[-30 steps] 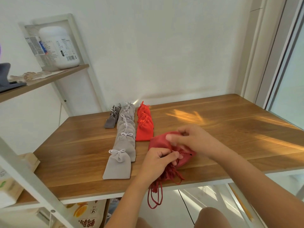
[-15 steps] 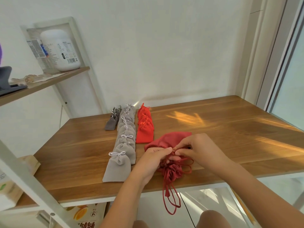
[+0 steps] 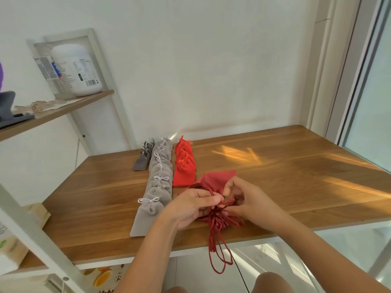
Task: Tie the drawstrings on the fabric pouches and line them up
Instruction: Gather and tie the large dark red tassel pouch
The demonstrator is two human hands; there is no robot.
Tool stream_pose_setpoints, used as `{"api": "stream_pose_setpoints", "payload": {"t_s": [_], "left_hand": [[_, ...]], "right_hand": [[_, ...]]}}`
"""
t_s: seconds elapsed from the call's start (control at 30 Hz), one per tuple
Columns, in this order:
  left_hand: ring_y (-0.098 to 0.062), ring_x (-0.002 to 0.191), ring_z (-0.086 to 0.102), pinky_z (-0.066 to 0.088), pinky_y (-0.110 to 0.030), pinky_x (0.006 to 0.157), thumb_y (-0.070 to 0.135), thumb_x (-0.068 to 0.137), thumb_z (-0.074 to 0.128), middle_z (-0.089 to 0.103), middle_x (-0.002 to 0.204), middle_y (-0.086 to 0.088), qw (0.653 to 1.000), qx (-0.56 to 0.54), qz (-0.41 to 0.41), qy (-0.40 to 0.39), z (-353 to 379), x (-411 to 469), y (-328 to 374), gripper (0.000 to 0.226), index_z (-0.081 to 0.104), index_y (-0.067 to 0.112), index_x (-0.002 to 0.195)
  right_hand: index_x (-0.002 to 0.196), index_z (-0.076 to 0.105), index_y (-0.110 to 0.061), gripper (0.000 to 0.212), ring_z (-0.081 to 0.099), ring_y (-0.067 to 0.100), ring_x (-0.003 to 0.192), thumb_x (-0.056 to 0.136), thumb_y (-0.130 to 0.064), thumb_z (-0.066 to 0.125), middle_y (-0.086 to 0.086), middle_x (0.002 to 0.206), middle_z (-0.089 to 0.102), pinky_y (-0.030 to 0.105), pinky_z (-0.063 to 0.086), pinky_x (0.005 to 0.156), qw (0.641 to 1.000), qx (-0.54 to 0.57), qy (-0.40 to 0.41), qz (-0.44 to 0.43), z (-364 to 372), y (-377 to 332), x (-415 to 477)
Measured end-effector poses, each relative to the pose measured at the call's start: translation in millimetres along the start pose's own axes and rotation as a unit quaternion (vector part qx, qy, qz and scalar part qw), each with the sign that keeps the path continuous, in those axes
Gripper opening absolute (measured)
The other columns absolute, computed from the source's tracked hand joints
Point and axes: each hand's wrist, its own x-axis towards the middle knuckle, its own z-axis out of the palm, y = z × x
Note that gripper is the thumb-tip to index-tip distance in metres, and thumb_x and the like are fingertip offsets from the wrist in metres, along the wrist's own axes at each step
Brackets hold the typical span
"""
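Note:
A dark red pouch (image 3: 215, 179) lies on the wooden table (image 3: 285, 176) near its front edge, its mouth toward me. My left hand (image 3: 190, 206) pinches its dark red drawstring (image 3: 218, 240) at the gathered neck, and my right hand (image 3: 245, 197) pinches the cord from the other side. Loops of the cord hang over the table edge. To the left run three rows of tied pouches: bright red pouches (image 3: 183, 163), light grey pouches (image 3: 157, 182) with white bows, and dark grey pouches (image 3: 143, 155).
A white-framed shelf (image 3: 59, 111) at the left carries a large white jar (image 3: 76, 70) and a dark object. A cardboard box (image 3: 12, 246) sits on the lower left. A window frame (image 3: 355, 70) borders the right. My knee shows under the table edge.
The pouch was turned so its body points away from me. Both hands slid from the pouch body to its neck and now pinch the cord there; more cord hangs over the edge.

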Motion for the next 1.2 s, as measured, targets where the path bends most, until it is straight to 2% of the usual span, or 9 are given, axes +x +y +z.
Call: {"api": "stream_pose_setpoints", "payload": {"t_s": [0.2, 0.47, 0.57, 0.7, 0.77, 0.83, 0.9, 1.07, 1.2], "left_hand": [[-0.005, 0.076, 0.065, 0.052, -0.018, 0.074, -0.001, 0.080, 0.071, 0.073, 0.080, 0.006, 0.988, 0.135, 0.069, 0.007, -3, -2, 6, 0.016, 0.076, 0.014, 0.079], [-0.004, 0.056, 0.057, 0.049, -0.019, 0.058, -0.009, 0.077, 0.070, 0.064, 0.062, 0.009, 0.946, 0.248, 0.167, 0.122, 7, 3, 7, 0.028, 0.065, 0.018, 0.069], [-0.002, 0.054, 0.051, 0.044, -0.017, 0.057, -0.002, 0.075, 0.071, 0.065, 0.064, 0.008, 0.905, 0.295, 0.233, 0.199, 14, 6, 4, 0.033, 0.064, 0.029, 0.065], [0.001, 0.057, 0.054, 0.044, -0.013, 0.060, 0.003, 0.078, 0.073, 0.066, 0.068, 0.012, 0.886, 0.264, 0.296, 0.241, 20, 7, 0, 0.024, 0.066, 0.027, 0.076], [0.000, 0.059, 0.055, 0.045, -0.015, 0.060, 0.005, 0.078, 0.074, 0.065, 0.067, 0.013, 0.886, 0.248, 0.303, 0.247, 20, 8, 0, 0.025, 0.066, 0.028, 0.078], [-0.009, 0.061, 0.057, 0.048, -0.021, 0.061, 0.008, 0.076, 0.077, 0.064, 0.066, 0.009, 0.883, 0.249, 0.306, 0.255, 19, 10, 0, 0.024, 0.065, 0.030, 0.078], [-0.015, 0.064, 0.058, 0.049, -0.025, 0.064, 0.008, 0.076, 0.077, 0.065, 0.070, 0.003, 0.884, 0.251, 0.308, 0.248, 18, 11, 2, 0.020, 0.068, 0.026, 0.080], [-0.010, 0.077, 0.068, 0.052, -0.020, 0.074, 0.005, 0.077, 0.076, 0.074, 0.081, 0.002, 0.904, 0.210, 0.302, 0.216, 15, 8, 4, 0.021, 0.073, 0.025, 0.079], [-0.012, 0.080, 0.068, 0.053, -0.025, 0.078, 0.008, 0.079, 0.075, 0.073, 0.079, 0.006, 0.908, 0.198, 0.265, 0.255, 7, 4, -10, 0.017, 0.071, 0.024, 0.074]], "right_hand": [[0.082, 0.068, -0.021, 0.011, 0.059, 0.000, 0.070, 0.082, -0.010, 0.070, -0.006, 0.078, 0.067, 0.017, 0.049, 0.068, 0.996, -0.082, -0.019, 0.031, 0, 2, 5], [0.079, 0.061, -0.016, 0.008, 0.047, 0.002, 0.061, 0.083, -0.010, 0.065, -0.005, 0.070, 0.055, 0.018, 0.040, 0.061, 1.000, -0.003, -0.013, 0.019, -1, 3, 5], [0.082, 0.063, -0.010, 0.011, 0.051, 0.008, 0.065, 0.092, -0.015, 0.059, 0.001, 0.072, 0.058, 0.025, 0.043, 0.070, 0.999, 0.039, -0.020, 0.025, -2, 2, 6], [0.095, 0.067, 0.000, 0.040, 0.063, 0.040, 0.094, 0.091, -0.039, 0.059, 0.019, 0.098, 0.070, 0.049, 0.047, 0.093, 0.993, 0.107, 0.000, 0.044, -4, 3, 11], [0.108, 0.067, -0.007, 0.020, 0.064, 0.039, 0.090, 0.091, -0.015, 0.061, 0.010, 0.103, 0.072, 0.042, 0.052, 0.087, 0.988, 0.148, 0.000, 0.040, -5, 3, 14], [0.122, 0.062, -0.010, 0.037, 0.064, 0.042, 0.085, 0.089, 0.005, 0.057, 0.011, 0.109, 0.071, 0.042, 0.054, 0.080, 0.983, 0.181, -0.021, 0.025, -5, 1, 16], [0.114, 0.066, -0.016, 0.040, 0.060, 0.049, 0.091, 0.085, 0.010, 0.060, 0.015, 0.106, 0.071, 0.048, 0.052, 0.083, 0.984, 0.178, 0.002, 0.008, -5, -2, 17], [0.090, 0.075, -0.029, 0.033, 0.068, 0.001, 0.083, 0.082, 0.003, 0.068, -0.010, 0.089, 0.074, 0.012, 0.050, 0.074, 0.996, 0.022, 0.066, -0.049, -8, -2, 19], [0.078, 0.076, -0.020, 0.018, 0.062, 0.004, 0.077, 0.085, -0.006, 0.068, -0.009, 0.081, 0.070, 0.020, 0.047, 0.070, 0.977, -0.149, 0.084, -0.124, -14, 12, 15]]}}
